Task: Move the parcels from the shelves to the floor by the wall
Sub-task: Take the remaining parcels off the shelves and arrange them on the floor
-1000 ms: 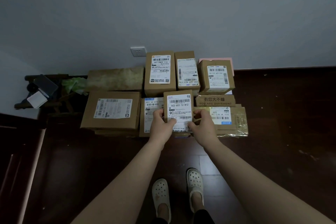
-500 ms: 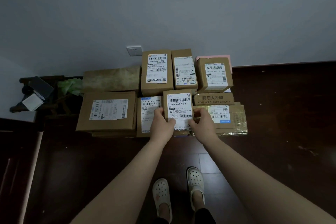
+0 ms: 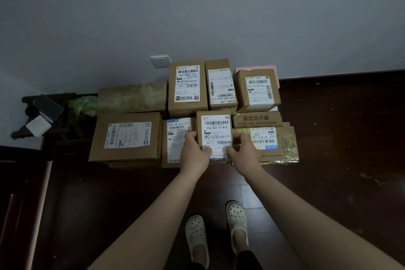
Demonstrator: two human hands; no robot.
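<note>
Dark wooden floor [image 3: 333, 160] fills your lower frame and meets a pale grey wall [image 3: 197, 6], a socket [image 3: 160, 62] at its foot near centre. Cardboard parcels [image 3: 128, 136] crowd the floor against that wall. Your left hand [image 3: 195, 152] and right hand [image 3: 244, 152] each clamp a side of a small labelled parcel [image 3: 216, 126] at frame centre, standing among the others.

Parcel [image 3: 215, 135] — lower corners hidden; fine print too small
</note>
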